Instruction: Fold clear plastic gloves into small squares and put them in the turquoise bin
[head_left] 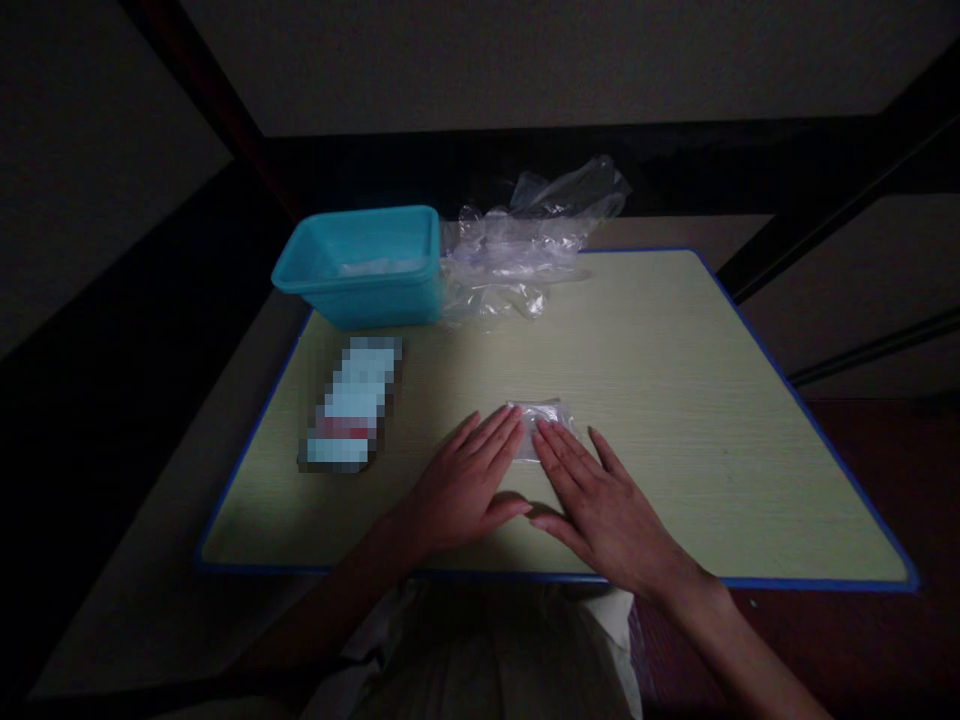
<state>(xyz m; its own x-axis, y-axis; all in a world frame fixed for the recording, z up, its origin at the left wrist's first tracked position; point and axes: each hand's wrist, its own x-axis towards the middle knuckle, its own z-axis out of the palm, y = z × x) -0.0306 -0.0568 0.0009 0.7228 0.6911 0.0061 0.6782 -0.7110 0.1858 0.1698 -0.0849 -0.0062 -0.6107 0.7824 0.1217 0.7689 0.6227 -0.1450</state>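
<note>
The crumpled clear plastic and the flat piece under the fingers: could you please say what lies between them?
In the head view, only bare tabletop separates the crumpled clear plastic from the flat plastic piece.

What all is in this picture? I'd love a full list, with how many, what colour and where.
Table: 1, pale yellow, blue edge, centre
Tub: 1, turquoise, table's far left
Whitish contents: count unclear, inside the tub
Loose plastic: count unclear, clear, right of the tub
Pixelated object: 1, pale blue with red, nearer than the tub
Small plastic piece: 1, clear, under the fingertips
Wall: greyish, behind
Floor: dark red, right
Clothing: pale, bottom
Left hand: 1, bare, on the table
Right hand: 1, bare, beside it
</note>
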